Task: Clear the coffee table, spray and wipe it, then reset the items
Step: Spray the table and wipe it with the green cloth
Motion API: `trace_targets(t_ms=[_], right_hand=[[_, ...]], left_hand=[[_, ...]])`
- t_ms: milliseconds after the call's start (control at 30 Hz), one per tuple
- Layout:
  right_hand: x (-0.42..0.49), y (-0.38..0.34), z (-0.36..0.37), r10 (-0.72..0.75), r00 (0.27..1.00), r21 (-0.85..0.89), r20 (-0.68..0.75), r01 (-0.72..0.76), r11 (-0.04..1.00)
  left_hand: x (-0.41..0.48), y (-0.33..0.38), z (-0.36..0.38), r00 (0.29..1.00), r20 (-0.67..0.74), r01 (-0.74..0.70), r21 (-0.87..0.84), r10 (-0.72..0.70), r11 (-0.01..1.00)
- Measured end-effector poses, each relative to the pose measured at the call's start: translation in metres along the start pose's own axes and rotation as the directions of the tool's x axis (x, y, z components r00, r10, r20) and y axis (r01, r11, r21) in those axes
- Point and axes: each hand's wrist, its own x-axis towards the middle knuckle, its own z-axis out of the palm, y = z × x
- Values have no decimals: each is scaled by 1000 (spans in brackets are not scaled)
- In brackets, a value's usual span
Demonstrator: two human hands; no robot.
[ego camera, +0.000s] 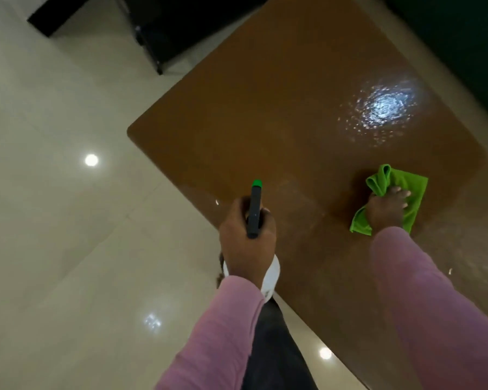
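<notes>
The brown coffee table (279, 114) fills the middle and right of the view, its top bare of items. A patch of spray droplets (383, 108) glistens on its far right part. My left hand (245, 243) grips a spray bottle (254, 209) with a dark head, green nozzle and white body, held over the table's near left edge. My right hand (386, 211) presses flat on a green cloth (406, 187) lying on the tabletop, below the wet patch. Both arms wear pink sleeves.
Glossy cream floor tiles (54, 192) lie to the left and reflect ceiling lights. A black piece of furniture (164, 29) stands at the top, beyond the table's far corner. A dark green surface (468, 46) runs along the top right.
</notes>
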Motion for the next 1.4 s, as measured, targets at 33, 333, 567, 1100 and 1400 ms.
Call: trace_targets(t_ms=[33, 333, 567, 1100, 1400], right_hand=[[-1, 2, 2, -26, 1000, -33, -9, 26, 999], [0, 7, 14, -334, 942, -216, -19, 322, 922], [11, 17, 9, -449, 893, -269, 35, 441, 856], [14, 28, -13, -512, 839, -160, 182, 539, 827], [17, 35, -21, -560, 796, -53, 230, 584, 810]], left_hand=[[-8, -7, -1, 999, -46, 28, -15, -28, 1000], [-63, -61, 4, 943, -174, 270, -101, -284, 958], [-86, -71, 19, 894, -233, 359, -141, -383, 923], [-161, -55, 83, 925, -149, 341, -81, -350, 937], [-204, -70, 102, 937, -8, 349, 17, -349, 937]])
